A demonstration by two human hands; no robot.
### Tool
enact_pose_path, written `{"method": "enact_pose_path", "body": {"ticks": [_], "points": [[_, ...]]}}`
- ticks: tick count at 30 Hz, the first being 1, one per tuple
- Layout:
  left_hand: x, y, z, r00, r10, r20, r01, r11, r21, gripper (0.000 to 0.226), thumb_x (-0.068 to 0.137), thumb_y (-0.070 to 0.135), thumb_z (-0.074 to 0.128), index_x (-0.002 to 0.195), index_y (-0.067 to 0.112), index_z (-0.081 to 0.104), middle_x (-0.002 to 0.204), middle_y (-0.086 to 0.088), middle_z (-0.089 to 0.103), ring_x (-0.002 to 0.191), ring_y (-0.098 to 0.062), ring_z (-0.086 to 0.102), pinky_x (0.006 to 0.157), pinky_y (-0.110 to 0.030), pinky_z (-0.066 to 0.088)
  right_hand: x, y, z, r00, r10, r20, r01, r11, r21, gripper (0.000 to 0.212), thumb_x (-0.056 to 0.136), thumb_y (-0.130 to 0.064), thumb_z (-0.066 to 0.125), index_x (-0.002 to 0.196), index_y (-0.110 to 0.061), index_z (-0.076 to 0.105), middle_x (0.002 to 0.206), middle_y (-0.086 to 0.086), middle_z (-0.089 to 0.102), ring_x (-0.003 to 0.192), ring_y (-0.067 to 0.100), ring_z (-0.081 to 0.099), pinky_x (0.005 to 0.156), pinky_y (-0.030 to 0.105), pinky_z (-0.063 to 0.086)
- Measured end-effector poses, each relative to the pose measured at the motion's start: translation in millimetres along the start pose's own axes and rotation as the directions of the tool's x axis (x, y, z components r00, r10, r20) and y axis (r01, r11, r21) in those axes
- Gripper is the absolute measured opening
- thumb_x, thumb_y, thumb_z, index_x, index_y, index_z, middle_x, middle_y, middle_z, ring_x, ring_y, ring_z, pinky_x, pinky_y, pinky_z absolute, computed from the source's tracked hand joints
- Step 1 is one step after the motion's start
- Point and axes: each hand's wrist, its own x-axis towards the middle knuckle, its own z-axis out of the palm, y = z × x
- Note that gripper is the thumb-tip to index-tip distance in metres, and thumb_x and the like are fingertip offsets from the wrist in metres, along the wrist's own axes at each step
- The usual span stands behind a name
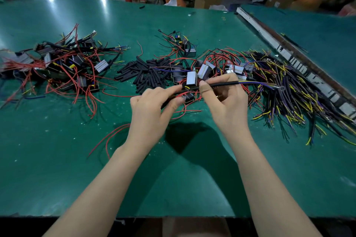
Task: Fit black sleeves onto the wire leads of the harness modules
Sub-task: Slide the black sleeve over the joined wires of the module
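Sleeving (223,84), thin, light and pliable, was pinched at its near end by the right hand (225,100) above the middle of the green table (173,179), while the leads (179,93) were gripped by the left hand (152,107). Limp wire seemed best held just beside the sleeve mouth, lest it buckle.

Both bare forearms are extended from the near edge toward the middle of the scene, converging. The left hand (152,107) is held knuckles-up, fingers curled, thumb and forefinger pinched. The right hand (227,100) is raised just beside it, fingers curled, thumb pressed against the forefinger.
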Motion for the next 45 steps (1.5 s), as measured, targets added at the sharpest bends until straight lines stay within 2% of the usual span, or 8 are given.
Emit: {"method": "enact_pose_path", "body": {"ticks": [3, 9, 18, 24, 30, 34, 38, 45], "points": [[-0.9, -0.8, -0.5, 0.999, -0.034, -0.014, 0.031, 0.982, -0.184, 0.014, 0.089, 0.034, 0.056, 0.102, 0.034, 0.061, 0.076, 0.016, 0.064, 0.081, -0.012, 0.065, 0.078, -0.057, 0.046, -3.1, -4.0, 5.2, 1.0, 0.03, 0.005, -0.03, 0.992, 0.122, 0.018, 0.082, -0.022, 0.068, 0.077, -0.029, 0.053, 0.062, -0.012, 0.06, 0.055, 0.01, 0.056, 0.054, 0.029, 0.043], [-3.3, -3.3, -1.3, 0.996, -0.065, -0.062, 0.051, 0.978, -0.201, 0.014, 0.091, 0.026, 0.055, 0.09, 0.018, 0.066, 0.08, 0.013, 0.064, 0.078, -0.002, 0.059, 0.079, -0.043, 0.048, -5.5, -9.9, 9.8, 0.998, 0.052, 0.034, -0.06, 0.957, 0.284, 0.017, 0.085, -0.017, 0.065, 0.085, -0.027, 0.051, 0.07, -0.013, 0.059, 0.056, 0.002, 0.051, 0.053, 0.017, 0.04], [-4.5, 3.4, -7.1, 0.993, -0.12, 0.015, 0.12, 0.96, -0.252, 0.014, 0.083, 0.028, 0.054, 0.088, 0.041, 0.05, 0.077, 0.025, 0.059, 0.076, 0.007, 0.053, 0.088, -0.05, 0.044, -8.3, -15.8, 15.0, 0.988, 0.15, 0.025, -0.15, 0.935, 0.322, 0.019, 0.087, -0.019, 0.068, 0.08, -0.022, 0.05, 0.065, -0.008, 0.053, 0.048, 0.011, 0.043, 0.047, 0.021, 0.037], [-5.2, 2.6, -10.0, 0.994, 0.093, 0.062, -0.08, 0.98, -0.183, 0.019, 0.077, 0.028, 0.065, 0.096, 0.031, 0.062, 0.07, 0.012, 0.045, 0.069, -0.001, 0.046, 0.07, -0.055, 0.043, -8.6, -17.1, 16.9, 0.984, 0.177, 0.01, -0.168, 0.917, 0.361, 0.019, 0.087, -0.015, 0.068, 0.081, -0.022, 0.051, 0.063, -0.012, 0.054, 0.046, 0.006, 0.044, 0.042, 0.017, 0.037], [-2.7, -3.1, -7.8, 0.985, 0.156, -0.078, -0.165, 0.979, -0.12, 0.01, 0.082, 0.012, 0.069, 0.091, 0.012, 0.073, 0.078, 0.011, 0.05, 0.068, -0.002, 0.046, 0.066, -0.028, 0.045, -10.1, -17.8, 18.3, 0.984, 0.175, 0.02, -0.171, 0.924, 0.343, 0.021, 0.088, -0.013, 0.067, 0.082, -0.021, 0.05, 0.061, -0.011, 0.054, 0.044, 0.006, 0.043, 0.042, 0.018, 0.037], [-2.5, -3.7, -8.2, 0.994, 0.064, -0.092, -0.08, 0.981, -0.177, 0.01, 0.085, 0.015, 0.066, 0.091, 0.011, 0.073, 0.082, 0.001, 0.058, 0.074, -0.002, 0.052, 0.071, -0.012, 0.042, -11.0, -19.1, 18.0, 0.983, 0.179, 0.028, -0.178, 0.923, 0.34, 0.02, 0.088, -0.011, 0.068, 0.083, -0.02, 0.05, 0.062, -0.011, 0.054, 0.047, 0.007, 0.044, 0.042, 0.019, 0.038], [-4.1, -7.6, -7.3, 1.0, 0.002, -0.029, -0.004, 0.999, -0.048, 0.008, 0.086, 0.02, 0.062, 0.086, 0.017, 0.069, 0.084, 0.009, 0.055, 0.077, -0.014, 0.055, 0.073, -0.043, 0.046, -11.8, -17.6, 18.8, 0.981, 0.189, 0.045, -0.193, 0.923, 0.334, 0.022, 0.087, -0.01, 0.068, 0.082, -0.021, 0.051, 0.062, -0.009, 0.054, 0.047, 0.009, 0.044, 0.042, 0.019, 0.038], [-2.9, -5.5, -4.7, 0.98, -0.19, -0.052, 0.193, 0.98, 0.045, 0.025, 0.091, 0.006, 0.052, 0.08, 0.028, 0.047, 0.09, 0.013, 0.048, 0.09, -0.014, 0.043, 0.066, -0.028, 0.013, -12.9, -11.0, 22.6, 0.985, 0.162, 0.057, -0.172, 0.939, 0.298, 0.023, 0.087, -0.006, 0.063, 0.085, -0.023, 0.048, 0.071, -0.015, 0.054, 0.058, 0.006, 0.047, 0.055, 0.026, 0.039]]}}
